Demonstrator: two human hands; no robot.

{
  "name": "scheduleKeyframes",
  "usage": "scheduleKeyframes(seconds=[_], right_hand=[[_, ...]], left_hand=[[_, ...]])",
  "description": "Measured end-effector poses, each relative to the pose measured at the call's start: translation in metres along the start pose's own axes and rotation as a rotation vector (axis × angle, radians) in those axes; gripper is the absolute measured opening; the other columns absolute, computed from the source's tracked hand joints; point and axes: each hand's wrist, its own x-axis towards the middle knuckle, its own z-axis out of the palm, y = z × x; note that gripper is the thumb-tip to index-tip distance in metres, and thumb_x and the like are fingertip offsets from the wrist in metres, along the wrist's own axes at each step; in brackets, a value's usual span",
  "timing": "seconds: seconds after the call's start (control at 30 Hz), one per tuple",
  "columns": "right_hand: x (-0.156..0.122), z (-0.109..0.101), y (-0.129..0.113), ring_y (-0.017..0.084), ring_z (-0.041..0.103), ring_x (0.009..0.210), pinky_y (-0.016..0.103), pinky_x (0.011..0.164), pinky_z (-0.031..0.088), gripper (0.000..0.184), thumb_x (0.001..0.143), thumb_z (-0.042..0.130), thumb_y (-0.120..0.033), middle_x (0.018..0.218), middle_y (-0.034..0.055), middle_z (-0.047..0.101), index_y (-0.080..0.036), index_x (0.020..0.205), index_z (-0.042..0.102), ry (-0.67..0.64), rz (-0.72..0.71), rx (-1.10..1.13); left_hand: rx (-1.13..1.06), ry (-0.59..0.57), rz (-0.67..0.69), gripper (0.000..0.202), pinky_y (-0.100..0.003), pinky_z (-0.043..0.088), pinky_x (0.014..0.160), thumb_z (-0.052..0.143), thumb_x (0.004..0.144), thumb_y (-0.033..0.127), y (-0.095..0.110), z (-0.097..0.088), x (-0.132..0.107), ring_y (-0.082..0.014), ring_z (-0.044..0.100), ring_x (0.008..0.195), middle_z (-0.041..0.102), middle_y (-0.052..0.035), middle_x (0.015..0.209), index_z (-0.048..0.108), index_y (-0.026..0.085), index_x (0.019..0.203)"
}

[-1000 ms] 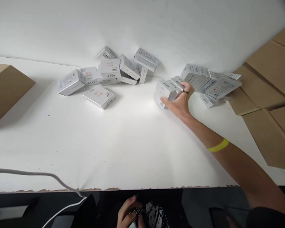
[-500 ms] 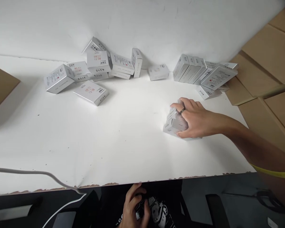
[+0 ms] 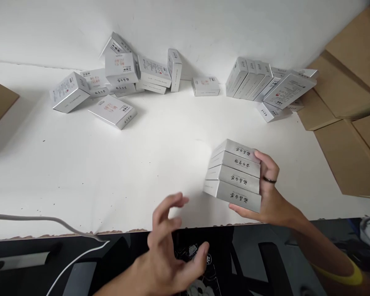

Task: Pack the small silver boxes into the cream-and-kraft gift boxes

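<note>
My right hand grips a stack of several silver-white small cartons from its right side, fingers over the far end and thumb under the near end. Dark printed characters on their narrow faces point toward me. A ring sits on one finger. Left of the stack and apart from it, my left hand is raised at the table's front edge, its fingers curved and spread with nothing in them.
Against the back wall lean a jumbled group of similar cartons at left, a single carton in the middle and a leaning row at right. Brown cardboard boxes border the right; another cardboard box stands left. A white cable crosses the front-left.
My right hand has turned the stack of cartons and brought it nearer to me, their narrow printed faces now showing. My left hand has risen from my lap and opened.
</note>
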Motion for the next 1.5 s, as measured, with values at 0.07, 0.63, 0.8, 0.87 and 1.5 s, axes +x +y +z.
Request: scheduleKeyframes(seconds=[0.07, 0.63, 0.8, 0.87, 1.5], right_hand=[[-0.010, 0.007, 0.001, 0.032, 0.046, 0.137, 0.053, 0.103, 0.059, 0.119, 0.073, 0.086, -0.032, 0.150, 0.0104, 0.030, -0.042, 0.161, 0.006, -0.010, 0.017, 0.031], [-0.010, 0.010, 0.005, 0.040, 0.029, 0.156, 0.061, 0.116, 0.049, 0.129, 0.068, 0.092, -0.036, 0.167, 0.0098, 0.015, -0.046, 0.157, -0.001, -0.080, 0.061, 0.286], [-0.010, 0.013, 0.008, 0.039, 0.010, 0.161, 0.062, 0.123, 0.041, 0.130, 0.072, 0.091, -0.046, 0.169, 0.0106, 0.008, -0.041, 0.159, -0.005, -0.095, 0.029, 0.285], [-0.013, 0.013, 0.009, 0.039, 0.005, 0.162, 0.062, 0.125, 0.037, 0.135, 0.071, 0.093, -0.045, 0.170, 0.0121, 0.009, -0.038, 0.160, -0.009, -0.096, 0.042, 0.280], [-0.026, 0.000, 0.008, 0.033, 0.012, 0.162, 0.067, 0.130, 0.014, 0.123, 0.072, 0.094, -0.039, 0.174, 0.0068, 0.008, -0.046, 0.161, 0.008, -0.176, 0.112, 0.548]], left_hand=[[-0.027, -0.111, 0.004, 0.087, -0.056, 0.058, 0.107, 0.079, 0.078, 0.013, -0.004, -0.005, 0.025, -0.0349, 0.053, 0.137, 0.038, -0.0218, 0.151, 0.030, 0.022, 0.150], [0.181, -0.745, 0.060, 0.096, -0.077, 0.030, 0.120, 0.090, 0.072, 0.056, 0.007, 0.001, 0.143, -0.0486, 0.012, 0.161, 0.028, -0.0244, 0.169, 0.043, 0.020, 0.147], [0.455, -0.943, 0.164, 0.085, -0.069, 0.025, 0.123, 0.089, 0.074, 0.042, 0.031, 0.021, 0.165, -0.0467, 0.027, 0.155, 0.042, -0.0203, 0.161, 0.044, 0.021, 0.142], [0.530, -1.001, 0.190, 0.083, -0.062, 0.032, 0.119, 0.091, 0.069, 0.040, 0.033, 0.030, 0.173, -0.0430, 0.046, 0.140, 0.056, -0.0158, 0.144, 0.047, 0.020, 0.136], [-0.527, 0.166, -0.562, 0.072, -0.044, 0.054, 0.095, 0.092, 0.069, 0.043, 0.016, 0.002, 0.054, -0.0279, 0.057, 0.120, 0.053, -0.0067, 0.136, 0.038, 0.030, 0.115]])
